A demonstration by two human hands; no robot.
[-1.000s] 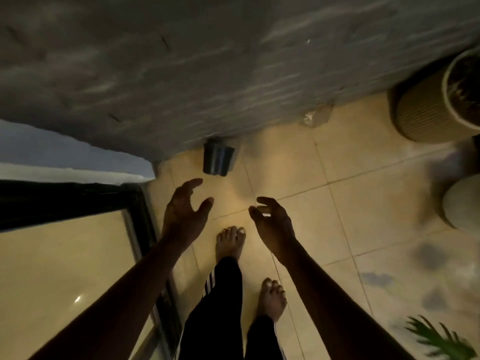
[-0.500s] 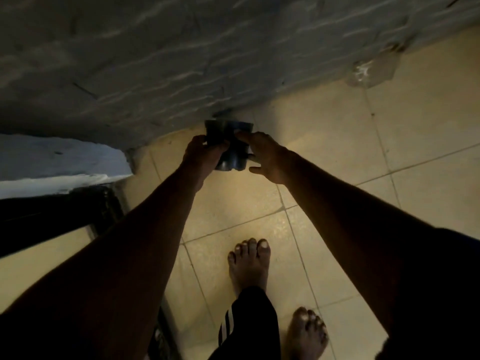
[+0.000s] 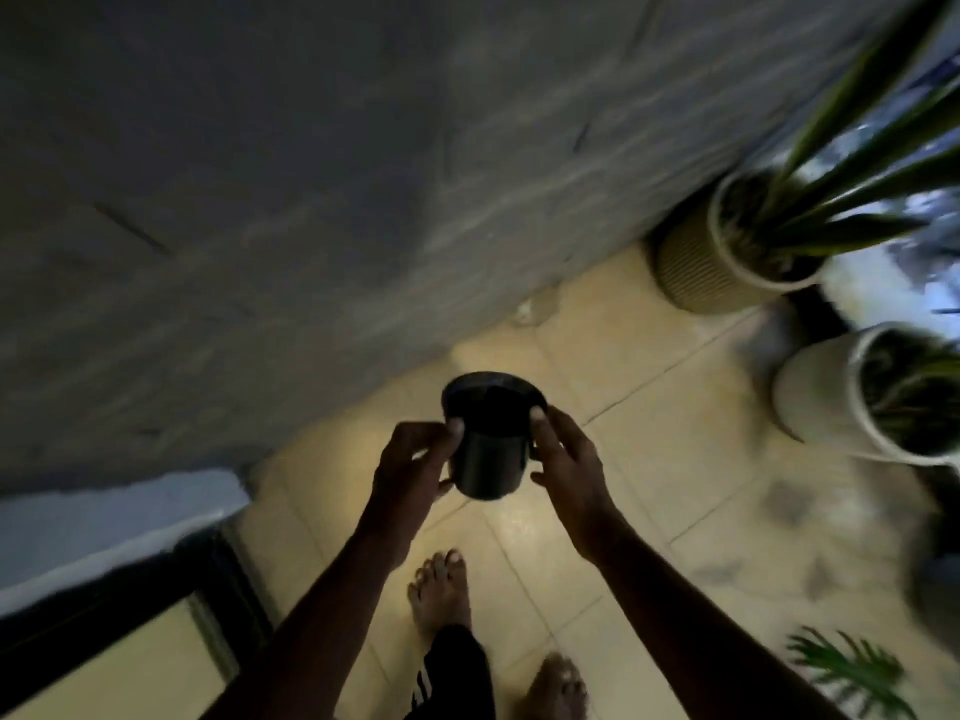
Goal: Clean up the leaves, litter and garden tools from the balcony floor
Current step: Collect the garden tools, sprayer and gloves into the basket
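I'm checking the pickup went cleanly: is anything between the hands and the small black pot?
Nothing visible. The left hand and right hand both grip the small black pot by its sides, holding it above the floor tiles.

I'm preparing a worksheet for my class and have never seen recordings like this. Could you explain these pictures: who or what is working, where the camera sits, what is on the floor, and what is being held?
There is no machine here: a person works with bare hands. One wide-angle camera, worn on the person's head, looks forward and down, so you see their own bare feet. The left hand and right hand each have a grip round a small dark round pot, held above the pale tiled floor beside a grey wall. On the floor at the right stand a ribbed beige planter with long green leaves and a white planter. The picture is dim and blurred, so the pot's contents cannot be told.
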